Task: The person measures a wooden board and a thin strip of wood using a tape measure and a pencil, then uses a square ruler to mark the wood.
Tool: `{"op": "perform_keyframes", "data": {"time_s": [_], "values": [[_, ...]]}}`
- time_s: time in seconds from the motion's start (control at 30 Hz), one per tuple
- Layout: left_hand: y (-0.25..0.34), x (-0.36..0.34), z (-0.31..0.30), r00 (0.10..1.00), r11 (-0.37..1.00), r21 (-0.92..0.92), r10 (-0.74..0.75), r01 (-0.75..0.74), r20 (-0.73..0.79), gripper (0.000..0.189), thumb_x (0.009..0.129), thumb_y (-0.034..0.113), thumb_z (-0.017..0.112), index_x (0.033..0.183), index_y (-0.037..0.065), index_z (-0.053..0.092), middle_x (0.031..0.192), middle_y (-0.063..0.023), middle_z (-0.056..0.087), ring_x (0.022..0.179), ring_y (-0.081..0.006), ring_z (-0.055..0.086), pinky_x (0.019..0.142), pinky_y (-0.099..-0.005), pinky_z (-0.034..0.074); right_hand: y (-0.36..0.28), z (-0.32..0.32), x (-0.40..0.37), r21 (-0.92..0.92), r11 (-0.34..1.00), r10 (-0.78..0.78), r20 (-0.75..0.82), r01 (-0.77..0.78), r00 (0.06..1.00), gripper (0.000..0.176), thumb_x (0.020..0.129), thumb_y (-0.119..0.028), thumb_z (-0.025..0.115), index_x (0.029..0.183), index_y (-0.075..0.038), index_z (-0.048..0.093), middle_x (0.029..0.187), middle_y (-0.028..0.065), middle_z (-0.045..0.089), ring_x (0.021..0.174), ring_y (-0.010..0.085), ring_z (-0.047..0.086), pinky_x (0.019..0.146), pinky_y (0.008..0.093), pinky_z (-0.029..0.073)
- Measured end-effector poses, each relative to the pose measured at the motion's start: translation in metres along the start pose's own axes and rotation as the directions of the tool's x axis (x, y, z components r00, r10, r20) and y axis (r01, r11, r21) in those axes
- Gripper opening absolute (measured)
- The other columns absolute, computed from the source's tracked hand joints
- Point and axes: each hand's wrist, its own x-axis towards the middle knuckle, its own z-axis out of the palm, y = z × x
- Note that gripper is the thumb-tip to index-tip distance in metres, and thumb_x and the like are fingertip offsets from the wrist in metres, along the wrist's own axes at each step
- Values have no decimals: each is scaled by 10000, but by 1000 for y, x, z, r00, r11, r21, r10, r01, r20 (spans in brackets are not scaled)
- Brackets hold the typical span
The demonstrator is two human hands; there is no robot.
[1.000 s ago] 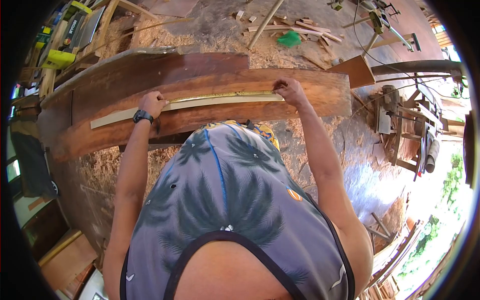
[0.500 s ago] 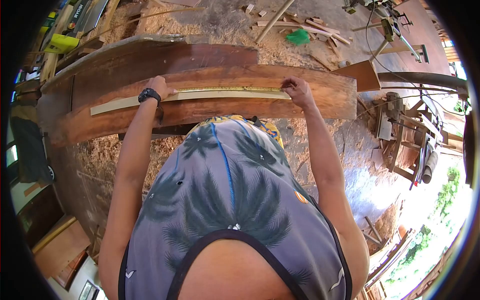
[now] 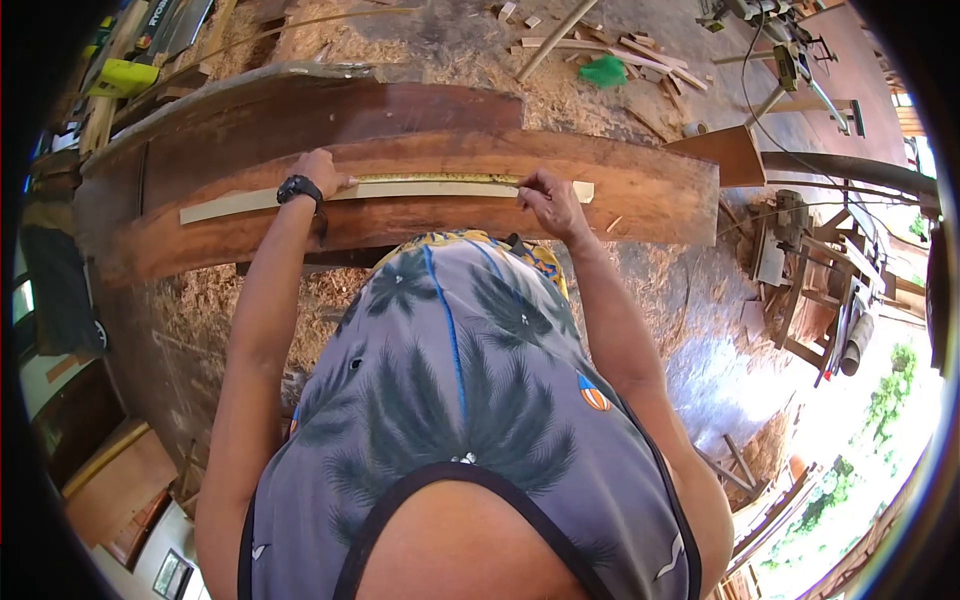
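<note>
A long pale wooden strip (image 3: 405, 191) lies along a reddish-brown plank (image 3: 655, 200) in front of me. The yellow blade of a tape measure (image 3: 435, 179) runs along the strip's far edge, between my hands. My left hand (image 3: 322, 172), with a black watch on its wrist, is closed at the blade's left end, thumb pointing right. My right hand (image 3: 552, 203) pinches at the blade's right end, over the strip; its fingertips partly hide what they grip. The strip's right end shows just past that hand. A small thin stick (image 3: 614, 224) lies on the plank to its right.
A darker board (image 3: 300, 112) lies beyond the plank. Wood offcuts (image 3: 650, 55) and a green bag (image 3: 603, 71) are on the shavings-strewn floor. A brown panel (image 3: 725, 155) and machinery (image 3: 785, 225) stand at the right.
My right hand has moved left along the strip, and the stretch of blade between my hands is shorter. The strip's right end and the small stick now show. My left hand has stayed put.
</note>
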Motion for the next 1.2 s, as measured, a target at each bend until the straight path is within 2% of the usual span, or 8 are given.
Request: {"op": "perform_keyframes", "data": {"time_s": [0.03, 0.27, 0.33, 0.53, 0.6, 1.2], "values": [[1, -2, -1, 1000, 1000, -3, -6, 6, 3, 644, 772, 509, 810, 1184, 29, 694, 1271, -211, 655, 1206, -363, 608, 1014, -443, 499, 0, 2, 0, -115, 993, 18, 41, -14, 999, 180, 914, -138, 612, 924, 31, 674, 730, 134, 710, 695, 206, 712, 661, 325, 553], [3, -5, -5, 1000, 1000, -25, 9, -8, 20, 627, 774, 500, 811, 1175, 31, 698, 1264, -205, 660, 1208, -354, 608, 1012, -440, 499, -4, 11, 3, -64, 998, 4, -12, -5, 1000, 187, 860, -104, 588, 916, 33, 702, 688, 119, 695, 636, 176, 684, 623, 306, 536], [5, -7, -9, 999, 999, -39, 2, 0, 37, 624, 775, 497, 812, 1176, 32, 699, 1266, -207, 658, 1213, -353, 605, 1012, -440, 498, -1, 12, 5, 3, 996, 85, -2, -85, 996, 218, 855, -111, 566, 932, 29, 714, 672, 92, 683, 600, 154, 650, 600, 293, 520], [2, -7, -3, 1000, 999, -38, 2, -2, 21, 613, 766, 482, 820, 1164, 29, 705, 1275, -207, 653, 1224, -352, 595, 1024, -440, 490, 4, 11, 9, -21, 998, 67, -2, -67, 998, 241, 849, -112, 541, 929, 32, 716, 664, 80, 675, 585, 141, 631, 584, 291, 510], [-5, -2, 8, 984, 994, -77, 67, -81, -166, 511, 707, 439, 867, 916, -9, 734, 1000, -235, 722, 986, -373, 686, 871, -439, 530, 4, 11, 9, -19, 997, 73, -2, -73, 997, 241, 849, -111, 540, 930, 32, 716, 664, 81, 675, 584, 143, 633, 584, 292, 511], [-4, -5, 5, 991, 993, -108, 34, -48, -131, 524, 707, 455, 861, 942, 4, 737, 1046, -233, 719, 1043, -379, 671, 913, -445, 518, 3, 13, 11, -47, 997, 54, 6, -54, 998, 227, 848, -88, 535, 913, 33, 716, 647, 90, 674, 578, 151, 656, 571, 291, 524]]}}
